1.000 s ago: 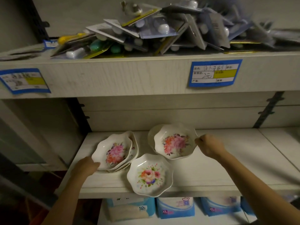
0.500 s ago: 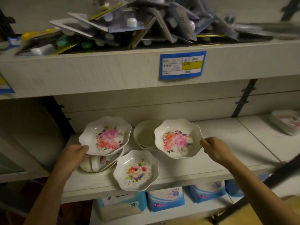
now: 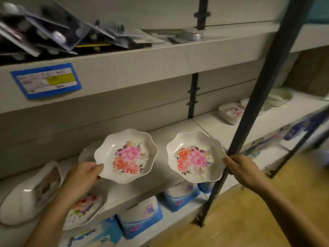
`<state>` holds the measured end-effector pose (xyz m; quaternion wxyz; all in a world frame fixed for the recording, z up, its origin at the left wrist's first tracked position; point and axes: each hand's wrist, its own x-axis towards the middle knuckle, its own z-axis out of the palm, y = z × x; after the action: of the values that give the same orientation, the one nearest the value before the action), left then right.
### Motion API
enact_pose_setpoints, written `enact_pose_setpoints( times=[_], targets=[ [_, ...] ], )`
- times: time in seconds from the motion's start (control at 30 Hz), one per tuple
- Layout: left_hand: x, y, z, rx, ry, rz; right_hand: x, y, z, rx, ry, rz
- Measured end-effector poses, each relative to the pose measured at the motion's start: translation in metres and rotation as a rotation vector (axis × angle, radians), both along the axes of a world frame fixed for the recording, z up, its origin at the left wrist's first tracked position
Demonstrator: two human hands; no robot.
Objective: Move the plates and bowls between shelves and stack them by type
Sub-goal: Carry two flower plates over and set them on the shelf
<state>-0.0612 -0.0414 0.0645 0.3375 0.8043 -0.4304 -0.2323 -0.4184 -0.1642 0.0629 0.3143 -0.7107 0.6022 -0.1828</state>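
Black post (image 3: 258, 104) stands just beside right hand (image 3: 243, 170) pinching right dish (image 3: 194, 157); left hand (image 3: 83, 177) pinches left dish (image 3: 126, 155); blue packs (image 3: 142, 220) below.

Both forearms are bare and in view. The left forearm (image 3: 46, 218) enters from the lower left edge and angles up toward centre. The left hand (image 3: 82, 177) grips the left dish (image 3: 126, 155), thumb laid over its near rim, fingers hidden beneath. The right forearm (image 3: 288, 209) enters from the lower right corner. The right hand (image 3: 243, 170), back uppermost, pinches the right edge of the right dish (image 3: 194, 157). The hands are level and well apart.
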Motion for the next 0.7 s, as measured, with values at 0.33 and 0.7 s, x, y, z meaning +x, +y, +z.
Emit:
enact_pose_setpoints(
  times=[0.33,0.7],
  targets=[
    [-0.171,-0.049,-0.006,0.03,-0.058,-0.167,-0.172,-0.012,-0.013,-0.02,0.045,-0.072],
    [-0.318,-0.105,-0.019,0.052,-0.061,-0.232,-0.331,-0.042,-0.019,-0.001,-0.004,-0.215]
  ],
)
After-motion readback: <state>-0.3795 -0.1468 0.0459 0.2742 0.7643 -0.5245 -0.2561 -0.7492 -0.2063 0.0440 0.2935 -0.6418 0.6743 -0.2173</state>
